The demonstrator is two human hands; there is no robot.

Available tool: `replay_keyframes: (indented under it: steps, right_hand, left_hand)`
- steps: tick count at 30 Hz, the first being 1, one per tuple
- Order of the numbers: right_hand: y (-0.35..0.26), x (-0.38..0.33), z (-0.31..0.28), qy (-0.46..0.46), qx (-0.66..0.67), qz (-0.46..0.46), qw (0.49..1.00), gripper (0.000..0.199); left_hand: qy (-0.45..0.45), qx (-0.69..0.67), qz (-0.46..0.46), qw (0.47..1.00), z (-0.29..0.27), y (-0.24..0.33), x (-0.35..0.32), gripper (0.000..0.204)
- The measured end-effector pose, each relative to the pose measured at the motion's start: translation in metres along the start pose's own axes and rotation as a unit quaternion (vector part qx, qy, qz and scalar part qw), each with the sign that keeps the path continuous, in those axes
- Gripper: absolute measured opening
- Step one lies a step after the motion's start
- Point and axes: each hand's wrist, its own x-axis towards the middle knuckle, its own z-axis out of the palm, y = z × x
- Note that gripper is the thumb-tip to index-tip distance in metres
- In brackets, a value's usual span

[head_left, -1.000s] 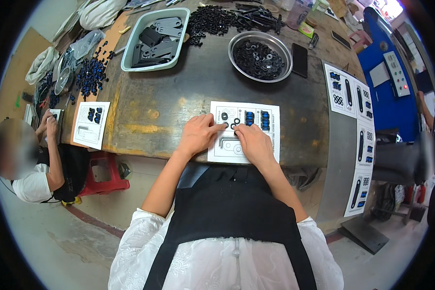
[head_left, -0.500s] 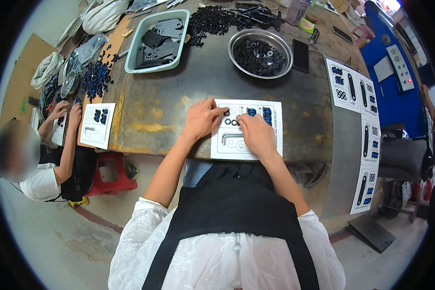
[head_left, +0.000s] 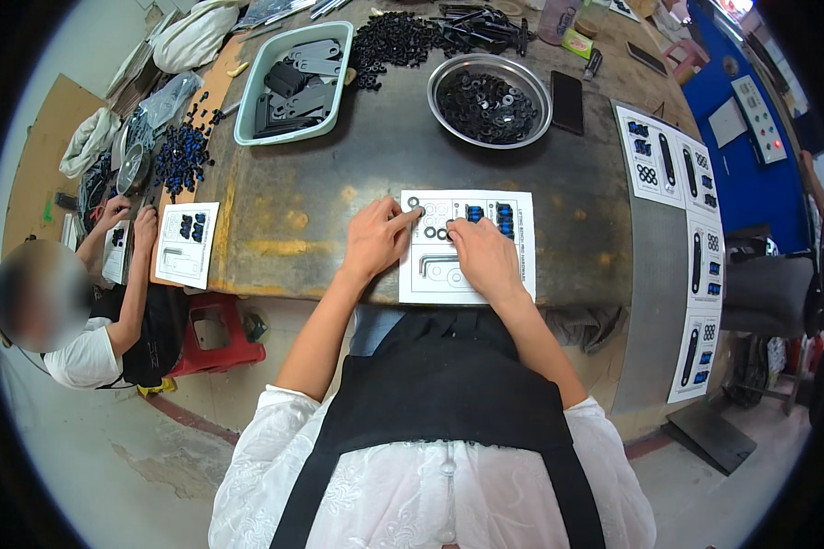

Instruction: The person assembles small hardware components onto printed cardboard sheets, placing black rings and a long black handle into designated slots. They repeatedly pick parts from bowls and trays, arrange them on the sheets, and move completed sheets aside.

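A white printed sheet point(head_left: 515, 274) lies at the near edge of the worn metal table point(head_left: 339, 183). On it sit small black rings point(head_left: 429, 232), blue parts point(head_left: 488, 216) and a bent hex key point(head_left: 436, 264). My left hand point(head_left: 375, 240) rests on the sheet's left side, its forefinger stretched toward a black ring point(head_left: 413, 202) at the top left corner. My right hand point(head_left: 485, 259) lies flat on the sheet's middle, fingertips at the black rings. Neither hand visibly grips anything.
A round metal bowl point(head_left: 490, 93) of black rings and a pale green tub point(head_left: 293, 78) of black plates stand further back, with a black phone point(head_left: 568, 102). Filled sheets point(head_left: 687, 183) line the right side. A seated person point(head_left: 73, 311) works at the left over another sheet point(head_left: 187, 244).
My left forefinger has reached out to the ring at the sheet's top left corner. My right hand stays on the sheet's middle. The person at the left has brought both hands onto the table.
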Motion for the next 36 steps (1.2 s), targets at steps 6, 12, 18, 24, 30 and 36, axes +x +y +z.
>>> replay_keyframes:
  steps: [6,12,18,24,30,36]
  right_hand:
    - [0.004,-0.001,0.003,-0.007,0.004,0.008,1.0,0.009]
    - [0.002,0.001,0.001,-0.009,0.002,0.008,1.0,0.01]
    - [-0.001,0.007,-0.001,-0.03,0.008,0.017,0.999,0.012]
    - [-0.005,0.012,0.001,-0.046,0.023,0.027,0.998,0.014]
    - [-0.013,0.032,0.003,-0.064,0.032,-0.01,0.997,0.019]
    - [-0.004,0.051,0.013,-0.099,-0.009,-0.028,0.995,0.02]
  left_hand:
    - [0.018,-0.005,-0.031,0.999,0.001,0.007,-0.017,0.04]
    - [0.019,0.035,-0.023,0.999,0.003,0.019,-0.036,0.045]
    - [-0.012,0.015,-0.031,0.999,0.005,0.024,-0.022,0.048]
    - [0.001,0.007,-0.008,1.0,0.008,0.021,-0.021,0.047]
    - [0.042,-0.004,-0.074,0.996,-0.002,0.005,-0.004,0.046]
    - [0.012,0.028,-0.044,0.999,-0.003,-0.004,-0.004,0.034]
